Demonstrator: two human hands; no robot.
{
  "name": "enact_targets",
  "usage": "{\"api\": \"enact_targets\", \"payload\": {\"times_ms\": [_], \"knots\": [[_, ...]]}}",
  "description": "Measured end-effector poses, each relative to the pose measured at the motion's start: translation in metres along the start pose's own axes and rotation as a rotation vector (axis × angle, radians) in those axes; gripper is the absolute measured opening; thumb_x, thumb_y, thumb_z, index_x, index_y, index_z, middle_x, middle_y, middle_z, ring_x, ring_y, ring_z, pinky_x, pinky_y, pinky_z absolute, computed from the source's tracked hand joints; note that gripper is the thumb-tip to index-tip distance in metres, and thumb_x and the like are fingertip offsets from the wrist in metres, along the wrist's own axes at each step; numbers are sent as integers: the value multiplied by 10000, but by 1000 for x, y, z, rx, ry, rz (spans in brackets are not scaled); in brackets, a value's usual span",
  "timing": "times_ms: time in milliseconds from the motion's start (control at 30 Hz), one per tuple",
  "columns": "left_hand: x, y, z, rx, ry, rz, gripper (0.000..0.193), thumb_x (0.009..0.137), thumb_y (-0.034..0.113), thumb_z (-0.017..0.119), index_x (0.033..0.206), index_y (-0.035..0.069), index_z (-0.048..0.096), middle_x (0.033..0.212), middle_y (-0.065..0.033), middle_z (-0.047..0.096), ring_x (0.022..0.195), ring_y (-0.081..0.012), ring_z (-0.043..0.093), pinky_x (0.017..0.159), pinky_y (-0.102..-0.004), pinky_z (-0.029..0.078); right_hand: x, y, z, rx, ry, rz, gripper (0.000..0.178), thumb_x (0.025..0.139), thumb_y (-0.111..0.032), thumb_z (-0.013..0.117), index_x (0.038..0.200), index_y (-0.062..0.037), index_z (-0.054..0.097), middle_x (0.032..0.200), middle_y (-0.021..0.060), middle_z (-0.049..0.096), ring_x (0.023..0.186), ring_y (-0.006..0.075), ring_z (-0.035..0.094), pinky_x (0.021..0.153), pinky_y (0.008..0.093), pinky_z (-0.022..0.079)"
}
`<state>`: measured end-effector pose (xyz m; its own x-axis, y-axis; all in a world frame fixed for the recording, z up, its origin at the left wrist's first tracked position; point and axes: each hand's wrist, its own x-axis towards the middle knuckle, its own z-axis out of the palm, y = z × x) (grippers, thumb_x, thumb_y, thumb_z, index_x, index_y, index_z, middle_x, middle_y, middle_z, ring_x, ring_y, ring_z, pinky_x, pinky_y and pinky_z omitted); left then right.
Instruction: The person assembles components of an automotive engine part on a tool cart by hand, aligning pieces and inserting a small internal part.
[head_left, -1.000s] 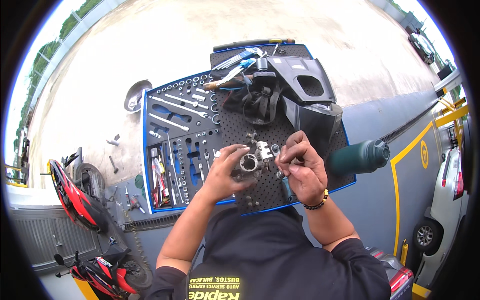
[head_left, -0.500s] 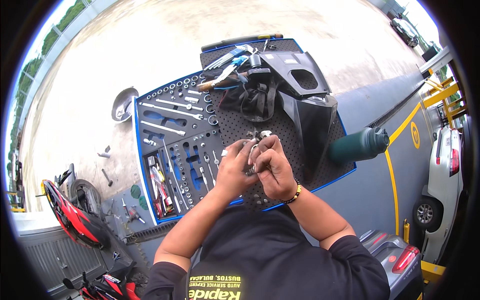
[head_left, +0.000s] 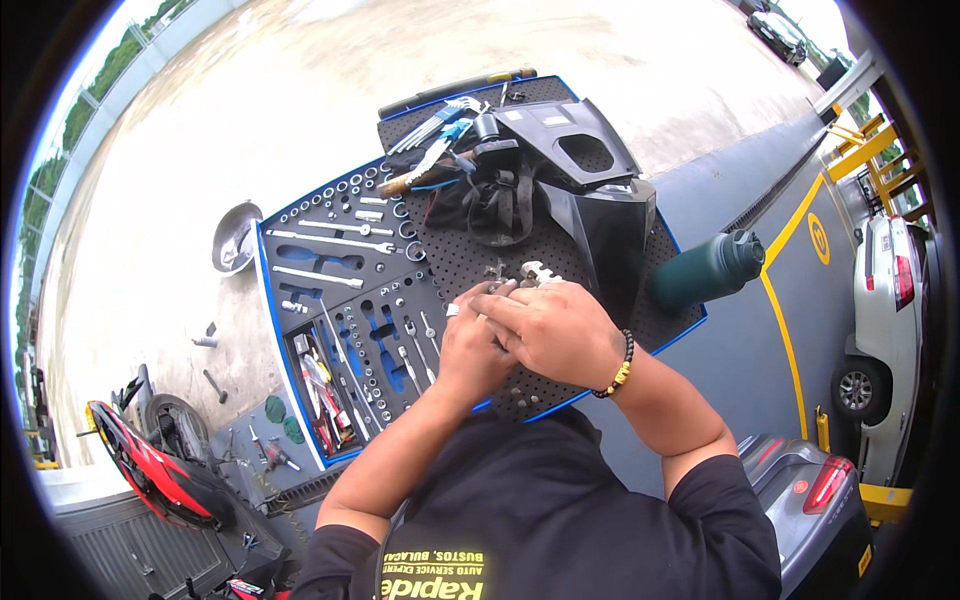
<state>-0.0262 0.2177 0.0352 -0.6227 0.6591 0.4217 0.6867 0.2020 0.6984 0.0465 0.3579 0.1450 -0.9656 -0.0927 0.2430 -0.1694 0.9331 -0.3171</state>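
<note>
My left hand point(head_left: 476, 345), with a pale band on one finger, and my right hand point(head_left: 565, 335), with a beaded bracelet, meet over the perforated black mat point(head_left: 460, 255). Their fingers are closed together around a small metal part. Its silvery, toothed-looking end point(head_left: 541, 273) sticks out past my right fingers, and a darker piece point(head_left: 497, 272) shows beyond my left fingertips. My fingers hide the middle, so its exact kind is unclear. Several small metal pieces point(head_left: 525, 397) lie on the mat just below my hands.
Left of my hands is a foam tool tray point(head_left: 330, 258) with sockets, ratchets and wrenches. Beyond lie a black pouch point(head_left: 500, 205), hex keys point(head_left: 435, 125) and black plastic panels point(head_left: 605, 235). A dark green bottle point(head_left: 705, 272) lies right. A metal bowl point(head_left: 236, 240) and a red motorcycle point(head_left: 150, 465) are at left.
My right hand has turned over, its back now upward and its fingers laid across my left fingers. More of the silvery end shows. The whole view has shifted slightly.
</note>
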Motion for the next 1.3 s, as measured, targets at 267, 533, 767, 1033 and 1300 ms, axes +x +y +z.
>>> {"api": "enact_targets", "payload": {"times_ms": [267, 533, 767, 1033, 1300], "knots": [[5, 0, -12, -21, -118, 82, 590, 696, 158, 834, 1237, 5, 656, 1442, -208, 511, 1327, -429, 498, 1080, -531, 433, 20, 0, -30, -29, -621, 113, 360, 859, -134, 664, 1209, -57, 635, 980, 150, 692, 973, 319, 696, 862, 420, 540], [6, -12, -12, -345, -188, 235, 693, 708, 117, 844, 1318, 36, 525, 1379, -210, 566, 1293, -423, 527, 1079, -517, 420, 1, 4, -11, 150, -207, -220, 376, 843, -179, 678, 1193, -56, 620, 1076, 173, 679, 991, 367, 692, 878, 455, 550], [-3, -31, -12, -675, -287, 89, 542, 726, 167, 868, 1177, 70, 585, 1404, -195, 529, 1343, -342, 470, 1088, -478, 406, 2, 0, -6, 105, -322, -198, 272, 867, -129, 656, 1129, -62, 620, 1061, 154, 703, 891, 343, 717, 808, 453, 566], [10, -40, -26, -674, -530, 197, 410, 794, 215, 838, 1174, 119, 718, 1458, -185, 471, 1385, -357, 412, 1149, -489, 336, -8, -7, -20, 77, -275, -170, 311, 876, -145, 652, 1164, -42, 596, 1029, 192, 707, 942, 356, 720, 824, 439, 565], [13, -35, -28, -658, -538, 57, 360, 701, 195, 881, 1040, 132, 780, 1397, -153, 528, 1345, -356, 431, 1134, -483, 351, -11, 3, 3, 116, -198, -311, 337, 869, -150, 660, 1189, -74, 585, 1019, 168, 679, 1003, 315, 693, 837, 430, 544]]}}
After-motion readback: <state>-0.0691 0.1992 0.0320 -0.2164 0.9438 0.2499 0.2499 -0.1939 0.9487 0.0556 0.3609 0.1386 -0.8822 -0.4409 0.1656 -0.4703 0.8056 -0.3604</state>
